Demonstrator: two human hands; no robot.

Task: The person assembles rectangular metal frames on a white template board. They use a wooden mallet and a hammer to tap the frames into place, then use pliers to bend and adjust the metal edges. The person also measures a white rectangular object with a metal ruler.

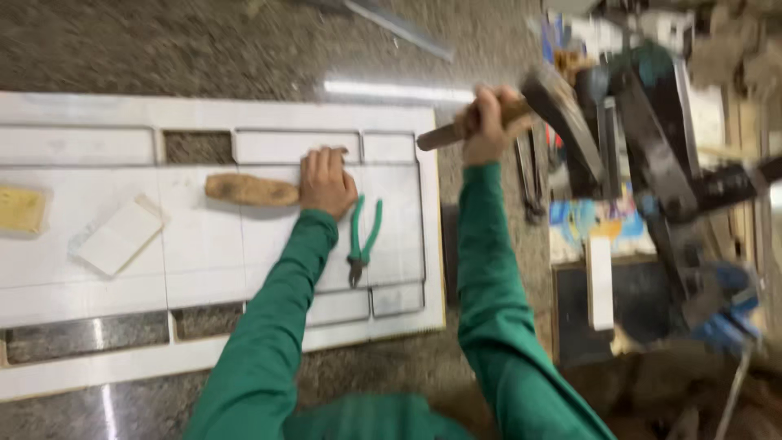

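Two green sleeves (269, 342) rise from the bottom edge, nearest the camera, over a floor (122, 49) of speckled grey-brown stone.

At far left a yellow sponge-like block (20, 209) lies on a white panel (212, 244), a flat glossy board with thin wire lines and rectangular cut-outs through which the stone shows. Just right of the block sits a white rectangular tile piece (120, 236), tilted. Further right, a rounded brown wooden piece (251, 190) lies flat on the panel. The left hand (326, 181) presses palm-down on its right end, fingers flat and together, covering it rather than gripping around it. Just beside that wrist, pliers (362, 240) with green handles lie on the panel, jaws pointing toward the camera.

Past the panel's right edge, the right hand (487, 124) is raised, fist closed tight around the brown handle of a hammer (538, 98), whose dark, blurred head points up and right.

Right of that is a blurred heap of tools (652, 147): dark metal bars, a teal-bodied piece, something blue low down. Under them lie a colourful blue and yellow package (582, 224) and a dark square slab (643, 310) with a narrow white strip (600, 283) on it. The details there are too smeared to tell.
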